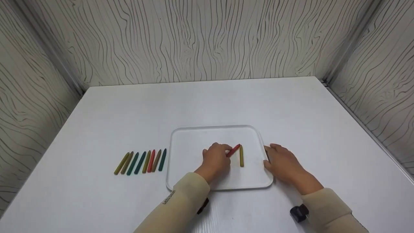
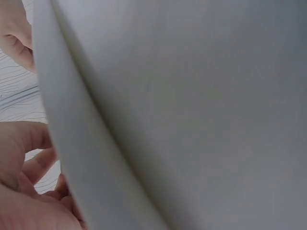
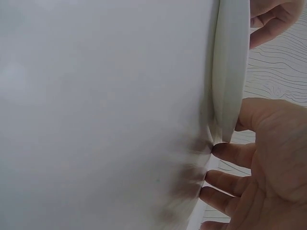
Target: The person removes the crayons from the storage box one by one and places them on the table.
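Observation:
In the head view, a white tray (image 1: 223,187) lies on the table. My left hand (image 1: 216,160) is over it, pinching a red crayon (image 1: 234,150) that slants up to the right. The far tip of this crayon meets the top of an olive-yellow crayon (image 1: 241,156), which lies on the tray. At the tray's right edge is my right hand (image 1: 284,163). Its thumb (image 3: 249,114) touches the rim in the right wrist view, and its fairly straight fingers rest beside it on the table. The left wrist view hides the red crayon behind the tray edge.
Left of the tray lies a row of several crayons (image 1: 147,161) in green, red, brown and olive, side by side and slightly slanted. Wood-patterned panels (image 1: 200,42) stand behind and on both sides of the white table (image 1: 129,110).

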`<move>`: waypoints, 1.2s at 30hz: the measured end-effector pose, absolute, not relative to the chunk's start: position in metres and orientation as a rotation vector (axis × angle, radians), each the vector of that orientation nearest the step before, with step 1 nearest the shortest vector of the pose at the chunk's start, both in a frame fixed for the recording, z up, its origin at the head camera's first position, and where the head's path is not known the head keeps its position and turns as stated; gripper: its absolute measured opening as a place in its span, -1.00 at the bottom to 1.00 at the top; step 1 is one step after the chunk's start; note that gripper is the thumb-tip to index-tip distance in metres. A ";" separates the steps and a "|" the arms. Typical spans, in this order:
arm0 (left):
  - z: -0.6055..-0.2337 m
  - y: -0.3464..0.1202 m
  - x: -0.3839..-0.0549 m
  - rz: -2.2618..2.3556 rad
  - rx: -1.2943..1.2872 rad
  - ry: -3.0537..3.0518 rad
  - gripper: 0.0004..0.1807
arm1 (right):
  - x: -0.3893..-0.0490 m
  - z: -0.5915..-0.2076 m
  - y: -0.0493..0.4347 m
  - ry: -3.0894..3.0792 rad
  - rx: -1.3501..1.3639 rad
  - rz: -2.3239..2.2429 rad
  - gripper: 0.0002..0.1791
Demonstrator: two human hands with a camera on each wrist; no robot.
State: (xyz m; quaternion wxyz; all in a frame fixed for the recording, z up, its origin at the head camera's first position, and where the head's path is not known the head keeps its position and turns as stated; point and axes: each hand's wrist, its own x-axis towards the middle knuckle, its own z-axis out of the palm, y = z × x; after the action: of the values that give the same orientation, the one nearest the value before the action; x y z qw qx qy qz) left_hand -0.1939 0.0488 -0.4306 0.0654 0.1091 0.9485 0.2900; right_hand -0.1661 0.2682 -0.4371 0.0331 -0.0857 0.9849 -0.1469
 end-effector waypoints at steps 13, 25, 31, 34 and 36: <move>-0.430 0.045 -0.195 0.894 0.246 2.892 -0.69 | -0.166 -0.438 0.267 3.029 -0.262 -0.470 -0.42; -0.426 0.020 -0.195 0.991 0.274 2.923 -0.69 | -0.167 -0.437 0.269 3.017 -0.290 -0.436 -0.40; -0.420 -0.008 -0.196 1.033 0.265 2.966 -0.69 | -0.166 -0.436 0.270 3.008 -0.278 -0.459 -0.40; -0.419 -0.023 -0.195 1.062 0.227 2.976 -0.68 | -0.167 -0.436 0.270 3.002 -0.268 -0.461 -0.40; -0.418 -0.034 -0.195 1.088 0.203 2.988 -0.68 | -0.167 -0.435 0.269 3.002 -0.267 -0.456 -0.41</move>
State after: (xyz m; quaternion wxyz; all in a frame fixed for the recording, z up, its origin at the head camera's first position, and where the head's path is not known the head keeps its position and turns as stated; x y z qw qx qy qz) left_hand -0.1952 -0.0341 -0.4179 -0.0225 0.0637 0.9375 0.3415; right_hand -0.1669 0.2690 -0.4353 0.0468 -0.0874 0.9838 -0.1494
